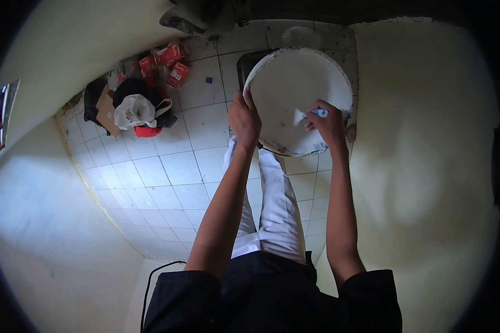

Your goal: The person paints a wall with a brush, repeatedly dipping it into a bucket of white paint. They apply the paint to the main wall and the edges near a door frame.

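A large round bucket (345, 75), its inside coated or filled with something white and its rim smeared, stands in front of me on the tiled floor. My left hand (245, 121) is closed on the bucket's left rim. Over the bucket's opening, toward its right side, my right hand (329, 123) is closed around a small white-and-blue thing (299, 116) with a flared white end pointing left. It may be a packet or a brush; its exact kind cannot be made out. My fingers cover part of it.
Red boxes (178, 75) and a pile with a white bag (134, 111) and cardboard (106, 111) lie on the floor at the left. A small blue item (209, 80) lies nearby. A pale wall (416, 139) rises close on the right. A clear round item (300, 36) sits behind the bucket.
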Available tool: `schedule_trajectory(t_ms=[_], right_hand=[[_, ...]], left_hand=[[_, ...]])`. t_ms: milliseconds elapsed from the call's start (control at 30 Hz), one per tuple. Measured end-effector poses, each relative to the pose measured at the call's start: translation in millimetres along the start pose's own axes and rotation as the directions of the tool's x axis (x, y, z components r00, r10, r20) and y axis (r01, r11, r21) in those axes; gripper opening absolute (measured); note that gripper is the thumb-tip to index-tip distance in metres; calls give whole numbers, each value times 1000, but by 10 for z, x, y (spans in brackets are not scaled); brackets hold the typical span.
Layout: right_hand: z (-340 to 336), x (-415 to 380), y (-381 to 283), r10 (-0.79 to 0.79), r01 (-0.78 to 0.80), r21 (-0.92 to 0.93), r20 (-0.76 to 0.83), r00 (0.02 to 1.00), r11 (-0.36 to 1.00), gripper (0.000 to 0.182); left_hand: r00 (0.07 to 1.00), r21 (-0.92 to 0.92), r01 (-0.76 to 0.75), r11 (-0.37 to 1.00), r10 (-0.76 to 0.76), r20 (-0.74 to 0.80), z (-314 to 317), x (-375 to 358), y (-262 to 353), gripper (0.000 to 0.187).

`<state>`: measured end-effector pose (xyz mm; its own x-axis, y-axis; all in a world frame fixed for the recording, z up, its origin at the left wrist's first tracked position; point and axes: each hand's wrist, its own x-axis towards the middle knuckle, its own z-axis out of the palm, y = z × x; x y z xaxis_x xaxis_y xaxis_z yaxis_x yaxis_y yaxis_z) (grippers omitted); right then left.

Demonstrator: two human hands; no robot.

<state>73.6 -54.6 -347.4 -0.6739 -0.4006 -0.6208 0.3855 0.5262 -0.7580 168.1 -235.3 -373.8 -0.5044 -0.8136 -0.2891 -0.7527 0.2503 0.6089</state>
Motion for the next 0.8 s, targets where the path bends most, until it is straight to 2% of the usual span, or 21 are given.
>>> schedule_trajectory(t_ms=[33, 67, 100, 167, 233, 300, 367, 433, 467, 533, 567, 633, 800], right_hand=[[18, -102, 19, 47, -36, 87, -129, 991, 996, 6], [62, -184, 75, 6, 24, 164, -179, 984, 986, 7], [92, -244, 130, 5, 25, 165, -178, 984, 986, 7], [169, -341, 186, 19, 53, 243, -282, 959, 969, 7], [203, -367, 290, 7, 55, 203, -296, 955, 978, 8], [206, -365, 351, 35, -3, 145, -218, 975, 989, 8], [197, -304, 321, 37, -6, 140, -221, 975, 990, 8], [163, -187, 283, 24, -10, 117, -120, 993, 993, 8], [155, -113, 293, 25, -10, 118, -124, 992, 993, 8], [155, 46, 274, -61, 60, 23, 38, 997, 998, 9], [157, 112, 250, -62, 62, 25, 37, 997, 998, 9], [177, 211, 194, -126, 141, -65, 186, 974, 988, 9], [304, 341, 113, -210, 255, -157, 256, 943, 954, 8]], left_hand=[[1000, 1, -2, 1000, 2, -9, 11, 4, -1, 45], [1000, 1, -7, 1000, 7, -18, 16, 1, 2, 46], [1000, 2, -7, 1000, 7, -19, 26, -6, 11, 46], [1000, 21, 7, 1000, -7, -16, 25, -2, 16, 46], [1000, 25, -2, 1000, 2, -10, 20, 6, 12, 47], [1000, 31, -9, 999, 9, -7, 31, 12, 5, 47], [1000, 7, -3, 1000, 3, -18, 24, -7, 17, 47], [1000, 2, -6, 1000, 6, -20, 19, -13, 24, 47], [1000, -4, -8, 1000, 8, -23, 27, -13, 23, 47], [999, -5, -23, 1000, 23, -31, 37, -12, 17, 47], [998, -3, -35, 999, 34, -43, 43, -9, 11, 47], [998, 6, -31, 1000, 31, -48, 50, -15, 10, 47], [998, 8, -28, 1000, 29, -60, 41, -18, 22, 45]])
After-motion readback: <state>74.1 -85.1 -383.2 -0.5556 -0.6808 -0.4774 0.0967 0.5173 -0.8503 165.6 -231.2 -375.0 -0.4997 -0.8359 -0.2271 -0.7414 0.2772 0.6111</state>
